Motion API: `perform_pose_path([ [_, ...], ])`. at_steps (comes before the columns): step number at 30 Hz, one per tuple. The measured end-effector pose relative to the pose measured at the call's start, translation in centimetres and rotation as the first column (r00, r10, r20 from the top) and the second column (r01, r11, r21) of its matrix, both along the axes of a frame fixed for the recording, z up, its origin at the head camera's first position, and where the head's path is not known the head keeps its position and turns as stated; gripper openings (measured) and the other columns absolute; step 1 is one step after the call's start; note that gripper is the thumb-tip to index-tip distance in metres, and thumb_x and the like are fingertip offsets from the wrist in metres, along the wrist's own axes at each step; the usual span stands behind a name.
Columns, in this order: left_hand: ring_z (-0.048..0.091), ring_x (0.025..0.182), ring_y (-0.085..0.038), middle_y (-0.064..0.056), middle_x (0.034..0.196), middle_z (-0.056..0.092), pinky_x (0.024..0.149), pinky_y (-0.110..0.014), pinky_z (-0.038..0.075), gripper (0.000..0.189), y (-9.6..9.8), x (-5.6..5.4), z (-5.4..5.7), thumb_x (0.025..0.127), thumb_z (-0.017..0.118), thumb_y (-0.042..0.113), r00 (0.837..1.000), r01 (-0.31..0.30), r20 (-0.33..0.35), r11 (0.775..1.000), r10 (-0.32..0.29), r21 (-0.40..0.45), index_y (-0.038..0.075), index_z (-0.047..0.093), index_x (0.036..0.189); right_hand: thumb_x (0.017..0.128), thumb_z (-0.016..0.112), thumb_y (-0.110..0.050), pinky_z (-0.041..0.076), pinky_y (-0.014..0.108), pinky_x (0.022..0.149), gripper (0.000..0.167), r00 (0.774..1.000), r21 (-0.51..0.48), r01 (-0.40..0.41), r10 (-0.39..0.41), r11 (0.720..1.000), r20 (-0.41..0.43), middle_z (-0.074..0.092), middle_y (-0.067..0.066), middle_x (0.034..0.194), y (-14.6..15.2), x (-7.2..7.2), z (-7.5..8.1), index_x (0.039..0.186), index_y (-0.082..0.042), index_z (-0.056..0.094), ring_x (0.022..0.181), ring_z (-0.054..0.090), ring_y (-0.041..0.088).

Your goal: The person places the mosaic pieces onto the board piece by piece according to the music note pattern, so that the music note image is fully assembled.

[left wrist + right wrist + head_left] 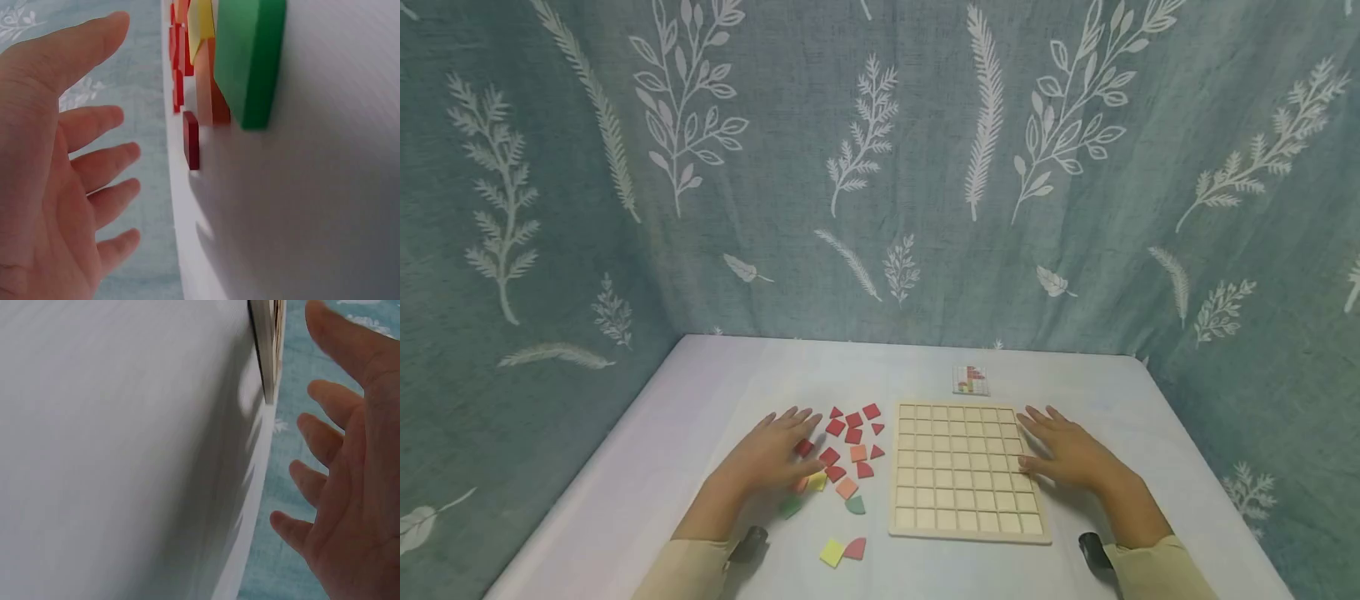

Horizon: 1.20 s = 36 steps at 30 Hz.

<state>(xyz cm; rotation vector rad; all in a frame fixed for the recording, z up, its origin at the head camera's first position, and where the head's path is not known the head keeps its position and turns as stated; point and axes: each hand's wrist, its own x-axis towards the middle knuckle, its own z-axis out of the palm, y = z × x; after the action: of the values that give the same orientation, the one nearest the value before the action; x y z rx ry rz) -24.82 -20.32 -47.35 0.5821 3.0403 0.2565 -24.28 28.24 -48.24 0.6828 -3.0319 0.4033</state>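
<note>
My left hand (772,450) hovers over the left edge of a scatter of flat coloured pieces, fingers spread and holding nothing. Beneath and beside it lie red squares (835,427), red triangles (877,452), orange squares (847,487), a yellow square (817,482) and a green piece (247,62). In the left wrist view the hand is raised off the table, apart from the pieces. My right hand (1070,450), also spread and holding nothing, is at the right edge of a pale wooden grid board (966,537). The right wrist view shows that hand (350,487) above the tabletop.
A small card (971,381) with a coloured grid pattern lies behind the board. Nearer the front are a yellow square (832,552) and a red quarter-round (855,548). The white table (760,375) meets a leaf-patterned green curtain (790,167) at its back and sides.
</note>
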Motion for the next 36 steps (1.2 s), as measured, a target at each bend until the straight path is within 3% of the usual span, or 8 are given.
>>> perform_pose_path([
  [4,0.030,0.141,-0.030,-0.006,0.147,0.045,0.112,-0.055,0.019,0.084,0.7,-0.4,0.3,0.077,0.068,0.065,0.999,-0.015,0.049,1.000,0.015,0.011,0.019,0.048,0.145,0.089,0.064,-0.048,0.023,0.068,0.103,0.075,0.997,-0.014,-0.004,0.005,1.000,0.076,0.032,0.022,0.151,-0.4,-0.8,0.0,0.146,-0.003,0.042,0.137,0.021,0.052],
  [11,0.033,0.140,-0.029,-0.005,0.144,0.049,0.112,-0.054,0.020,0.077,0.4,-0.6,0.5,0.079,0.066,0.064,0.999,-0.028,0.042,1.000,0.028,-0.007,0.020,0.054,0.141,0.070,0.075,-0.062,0.016,0.066,0.107,0.103,0.964,0.021,0.087,-0.090,0.996,0.250,0.028,0.017,0.155,-1.2,-1.1,-0.7,0.148,-0.006,0.039,0.141,0.014,0.048],
  [15,0.035,0.138,-0.029,-0.005,0.141,0.052,0.111,-0.054,0.021,0.072,0.8,-0.8,0.2,0.079,0.068,0.061,0.996,-0.014,0.089,1.000,0.011,0.024,0.019,0.057,0.137,0.058,0.086,-0.054,0.013,0.066,0.107,0.117,0.947,-0.039,0.075,-0.059,0.996,0.316,0.021,0.019,0.157,-0.5,-0.7,-0.6,0.148,0.001,0.036,0.141,0.012,0.049],
  [20,0.038,0.136,-0.029,-0.004,0.137,0.056,0.111,-0.054,0.023,0.068,2.2,-1.4,-0.2,0.077,0.071,0.059,0.995,0.017,0.098,0.999,-0.020,0.029,0.019,0.062,0.131,0.045,0.093,-0.046,0.015,0.067,0.106,0.126,0.931,-0.100,0.085,-0.044,0.991,0.363,0.019,0.014,0.159,0.7,-0.3,-0.6,0.149,-0.003,0.036,0.142,0.011,0.047],
  [25,0.040,0.135,-0.027,0.001,0.133,0.059,0.110,-0.051,0.028,0.065,3.7,-2.1,-0.2,0.075,0.077,0.053,0.996,0.011,0.088,0.999,-0.015,0.044,0.022,0.064,0.130,0.046,0.092,-0.048,0.015,0.068,0.106,0.124,0.940,-0.121,0.061,-0.016,0.991,0.342,0.022,0.011,0.158,1.3,-0.4,-0.7,0.149,-0.006,0.037,0.142,0.011,0.047],
  [29,0.057,0.108,-0.020,0.005,0.108,0.066,0.095,-0.043,0.045,0.052,4.6,-2.8,-0.1,0.079,0.077,0.045,0.995,0.003,0.099,0.994,-0.013,0.105,0.022,0.066,0.124,0.047,0.091,-0.048,0.011,0.067,0.107,0.123,0.950,-0.149,0.028,0.021,0.988,0.312,0.023,0.013,0.158,1.3,-0.6,-1.1,0.148,-0.003,0.037,0.141,0.011,0.048],
  [32,0.055,0.084,-0.015,0.006,0.088,0.061,0.077,-0.034,0.050,0.039,5.1,-3.7,-0.1,0.083,0.076,0.037,0.988,-0.026,0.153,0.984,-0.001,0.174,0.021,0.068,0.118,0.046,0.090,-0.049,0.006,0.064,0.109,0.124,0.955,-0.177,0.025,0.029,0.984,0.295,0.023,0.014,0.158,1.4,-0.7,-1.6,0.148,-0.003,0.037,0.142,0.009,0.047],
  [36,0.057,0.076,-0.016,0.002,0.093,0.062,0.069,-0.033,0.052,0.040,6.1,-4.8,0.0,0.085,0.076,0.029,0.966,-0.146,0.244,0.958,0.084,0.249,0.015,0.068,0.121,0.045,0.089,-0.051,0.000,0.061,0.110,0.126,0.957,-0.216,0.035,0.029,0.976,0.289,0.022,0.012,0.158,1.6,-0.7,-2.3,0.149,-0.004,0.036,0.143,0.006,0.044],
])
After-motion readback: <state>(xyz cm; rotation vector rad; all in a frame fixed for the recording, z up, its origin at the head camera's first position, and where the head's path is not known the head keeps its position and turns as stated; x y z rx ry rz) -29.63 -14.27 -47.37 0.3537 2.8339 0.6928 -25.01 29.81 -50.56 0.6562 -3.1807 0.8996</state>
